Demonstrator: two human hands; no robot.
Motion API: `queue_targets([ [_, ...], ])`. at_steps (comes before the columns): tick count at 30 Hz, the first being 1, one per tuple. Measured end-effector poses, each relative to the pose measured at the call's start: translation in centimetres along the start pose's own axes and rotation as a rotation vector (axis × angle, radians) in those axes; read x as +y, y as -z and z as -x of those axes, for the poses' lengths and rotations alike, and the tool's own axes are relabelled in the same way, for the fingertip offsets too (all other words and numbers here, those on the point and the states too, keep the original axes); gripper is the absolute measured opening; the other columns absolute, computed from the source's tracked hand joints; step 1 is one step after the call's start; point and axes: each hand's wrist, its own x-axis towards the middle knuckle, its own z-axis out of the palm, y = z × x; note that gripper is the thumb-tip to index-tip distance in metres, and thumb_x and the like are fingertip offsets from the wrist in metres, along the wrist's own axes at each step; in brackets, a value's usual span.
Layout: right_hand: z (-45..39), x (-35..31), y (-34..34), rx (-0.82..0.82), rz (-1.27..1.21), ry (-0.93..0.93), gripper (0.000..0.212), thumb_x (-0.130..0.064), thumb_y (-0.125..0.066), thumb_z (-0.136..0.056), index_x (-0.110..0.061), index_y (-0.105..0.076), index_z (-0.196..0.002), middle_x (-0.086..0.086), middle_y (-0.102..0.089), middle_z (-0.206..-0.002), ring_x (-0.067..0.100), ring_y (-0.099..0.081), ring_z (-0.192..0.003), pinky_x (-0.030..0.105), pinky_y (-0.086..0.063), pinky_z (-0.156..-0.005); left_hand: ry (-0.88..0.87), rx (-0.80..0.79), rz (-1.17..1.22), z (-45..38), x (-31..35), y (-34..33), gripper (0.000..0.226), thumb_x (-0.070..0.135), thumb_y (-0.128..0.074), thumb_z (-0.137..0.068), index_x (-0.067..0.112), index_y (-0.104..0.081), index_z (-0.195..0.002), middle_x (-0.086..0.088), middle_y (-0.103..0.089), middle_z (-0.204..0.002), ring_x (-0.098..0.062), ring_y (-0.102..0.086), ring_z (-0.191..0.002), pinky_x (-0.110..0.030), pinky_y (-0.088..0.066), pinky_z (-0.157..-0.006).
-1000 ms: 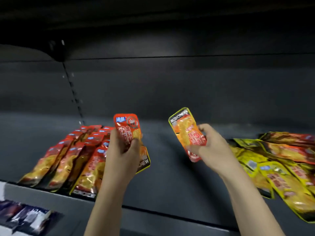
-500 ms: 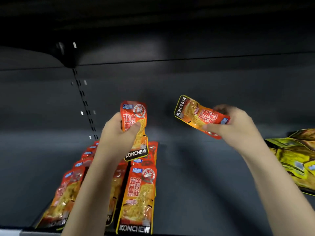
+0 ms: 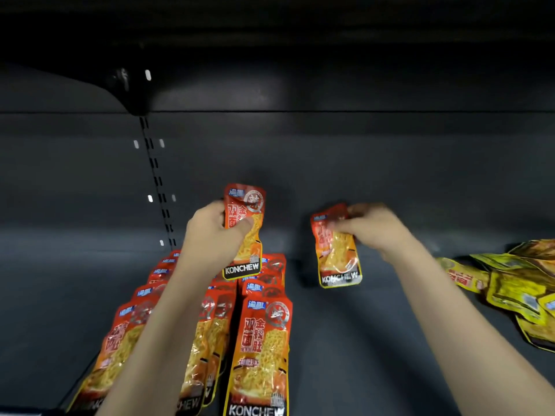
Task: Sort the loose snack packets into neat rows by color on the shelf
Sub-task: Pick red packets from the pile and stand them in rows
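My left hand (image 3: pixel 211 235) grips a red-orange KONCHEW packet (image 3: pixel 244 232) upright, above the back of the red rows. My right hand (image 3: pixel 372 226) pinches the top of a second red-orange packet (image 3: pixel 338 250), held upright with its lower edge at or near the dark shelf floor (image 3: pixel 345 340), just right of the rows. Several red-orange packets (image 3: pixel 258 349) lie in overlapping rows at the lower left, partly hidden by my left forearm. A loose heap of yellow packets (image 3: pixel 516 289) lies at the right edge.
The shelf's dark back panel (image 3: pixel 330 163) rises behind the packets, with a slotted upright (image 3: pixel 156 181) at the left. An upper shelf overhangs at the top. Bare shelf floor lies between the red rows and the yellow heap.
My right hand has turned its packet from sideways to upright and lowered it toward the shelf. The left hand keeps hold of its packet. The view has moved closer.
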Motion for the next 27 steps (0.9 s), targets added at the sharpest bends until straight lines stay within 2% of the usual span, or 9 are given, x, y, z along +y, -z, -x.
queue_targets([
  [3, -1.1, 1.3, -2.6, -0.113, -0.013, -0.130, 0.022, -0.012, -0.081, -0.070, -0.008, -0.061, -0.077, 0.012, -0.066, -0.088, 0.022, -0.064, -0.080, 0.041, -0.054, -0.080, 0.002, 0.007, 0.018, 0.0, 0.0, 0.4, 0.005, 0.021, -0.066, -0.087, 0.025, -0.064, -0.087, 0.001, -0.073, -0.087, -0.022, -0.070, -0.083, -0.045, -0.056, -0.082],
  [5, -1.7, 1.9, -3.9, -0.194, -0.048, -0.187, 0.019, -0.005, -0.078, -0.073, -0.005, -0.061, -0.081, 0.012, -0.064, -0.081, 0.015, -0.066, -0.066, 0.026, -0.053, -0.062, 0.012, 0.018, 0.048, 0.0, 0.0, 1.1, 0.005, 0.020, -0.067, -0.086, 0.025, -0.065, -0.087, 0.002, -0.074, -0.087, -0.021, -0.070, -0.082, -0.045, -0.056, -0.083],
  [7, -1.9, 2.4, -5.1, -0.236, -0.050, -0.235, 0.018, 0.002, -0.073, -0.077, -0.004, -0.057, -0.070, 0.010, -0.060, -0.070, 0.011, -0.062, -0.051, 0.016, -0.048, -0.046, 0.028, 0.021, 0.076, 0.1, 0.0, 1.9, 0.010, 0.019, -0.067, -0.087, 0.020, -0.066, -0.097, 0.003, -0.074, -0.088, -0.017, -0.070, -0.082, -0.041, -0.057, -0.081],
  [8, -2.1, 2.9, -5.7, -0.234, -0.031, -0.256, 0.020, 0.000, -0.074, -0.076, -0.005, -0.056, -0.067, 0.011, -0.060, -0.071, 0.014, -0.061, -0.054, 0.017, -0.049, -0.049, 0.035, 0.018, 0.086, 0.1, 0.0, 2.3, 0.013, 0.019, -0.067, -0.087, 0.017, -0.066, -0.100, 0.004, -0.073, -0.088, -0.015, -0.071, -0.081, -0.037, -0.057, -0.078],
  [11, -2.8, 4.1, -7.0, -0.186, 0.176, -0.252, 0.028, -0.026, -0.082, -0.070, -0.012, -0.059, -0.062, 0.007, -0.060, -0.071, 0.019, -0.057, -0.067, 0.025, -0.044, -0.061, 0.036, 0.012, 0.122, 0.4, 0.2, 3.4, 0.013, 0.018, -0.067, -0.087, 0.016, -0.066, -0.099, 0.005, -0.073, -0.085, -0.008, -0.070, -0.075, -0.019, -0.055, -0.062],
  [16, -2.5, 3.7, -6.9, -0.149, 0.396, -0.215, 0.036, -0.051, -0.074, -0.072, -0.016, -0.065, -0.076, 0.004, -0.063, -0.084, 0.021, -0.061, -0.080, 0.024, -0.043, -0.067, 0.090, -0.035, 0.176, 0.8, 0.8, 4.0, 0.011, 0.022, -0.067, -0.087, 0.016, -0.066, -0.096, 0.000, -0.074, -0.089, -0.015, -0.070, -0.081, -0.029, -0.054, -0.074],
  [18, -2.2, 3.7, -6.7, -0.132, 0.438, -0.212, 0.039, -0.054, -0.073, -0.072, -0.016, -0.063, -0.076, 0.005, -0.062, -0.086, 0.023, -0.062, -0.083, 0.025, -0.044, -0.068, 0.112, -0.091, 0.173, 0.6, 0.8, 3.7, 0.010, 0.023, -0.068, -0.086, 0.019, -0.067, -0.094, 0.002, -0.074, -0.088, -0.016, -0.071, -0.084, -0.036, -0.056, -0.083],
  [22, -2.1, 3.9, -6.3, -0.131, 0.443, -0.209, 0.040, -0.054, -0.072, -0.073, -0.016, -0.059, -0.072, 0.005, -0.060, -0.086, 0.022, -0.060, -0.081, 0.024, -0.043, -0.067, 0.134, -0.218, 0.187, 0.1, 1.2, 2.5, 0.012, 0.022, -0.071, -0.083, 0.019, -0.068, -0.094, 0.001, -0.075, -0.087, -0.019, -0.072, -0.082, -0.043, -0.055, -0.088],
  [27, -1.6, 4.2, -5.4, -0.094, 0.427, -0.183, 0.040, -0.060, -0.065, -0.076, -0.020, -0.063, -0.079, 0.003, -0.060, -0.089, 0.023, -0.061, -0.087, 0.024, -0.041, -0.068, 0.140, -0.254, 0.117, -0.7, 2.3, 0.0, 0.013, 0.019, -0.078, -0.076, 0.022, -0.066, -0.082, -0.001, -0.074, -0.086, -0.016, -0.070, -0.077, -0.031, -0.055, -0.077],
])
